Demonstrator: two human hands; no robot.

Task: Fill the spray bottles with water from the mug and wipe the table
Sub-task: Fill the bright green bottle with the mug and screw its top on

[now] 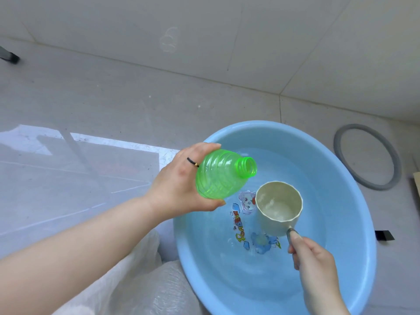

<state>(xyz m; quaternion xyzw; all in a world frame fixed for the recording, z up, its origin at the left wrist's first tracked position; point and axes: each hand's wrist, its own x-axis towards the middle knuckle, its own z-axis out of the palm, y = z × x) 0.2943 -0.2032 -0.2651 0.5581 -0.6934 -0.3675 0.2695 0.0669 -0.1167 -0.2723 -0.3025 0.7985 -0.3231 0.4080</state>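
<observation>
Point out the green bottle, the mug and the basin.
green bottle [216, 178], head view, ribbed body.
mug [278, 206], head view, inside floor.
basin [350, 201], head view, bare right inner wall.

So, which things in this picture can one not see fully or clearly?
All in the head view:
1. The bottom of the bottle is hidden in the left hand.
2. The handle of the mug is mostly covered by the right hand.
3. The near rim of the basin is cut off by the lower edge.
4. The dark object is cut by the left edge; what it is cannot be told.
</observation>
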